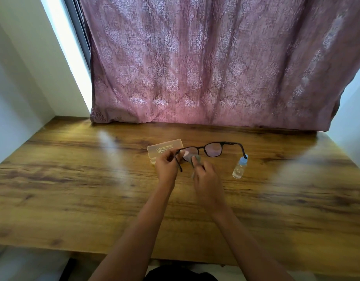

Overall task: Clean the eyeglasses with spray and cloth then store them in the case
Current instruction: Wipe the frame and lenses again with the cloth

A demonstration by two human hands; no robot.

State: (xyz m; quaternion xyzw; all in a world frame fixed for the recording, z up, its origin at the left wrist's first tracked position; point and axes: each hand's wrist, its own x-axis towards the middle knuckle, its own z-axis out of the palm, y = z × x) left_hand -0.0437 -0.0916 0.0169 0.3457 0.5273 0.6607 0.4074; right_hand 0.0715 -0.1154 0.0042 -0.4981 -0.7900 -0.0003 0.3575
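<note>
Dark-framed eyeglasses (212,149) are held above the wooden table (73,179), temples unfolded toward me. My left hand (167,167) pinches the frame at its left hinge. My right hand (205,177) pinches a small grey cloth (195,159) against the left lens. A pale translucent glasses case (165,149) lies on the table just behind my left hand, partly hidden by it. A small clear spray bottle (238,168) with a blue cap stands to the right of my hands, close to the right temple tip.
A mauve patterned curtain (215,67) hangs down to the table's far edge. White walls (17,94) close in on both sides. The table's near edge runs below my forearms.
</note>
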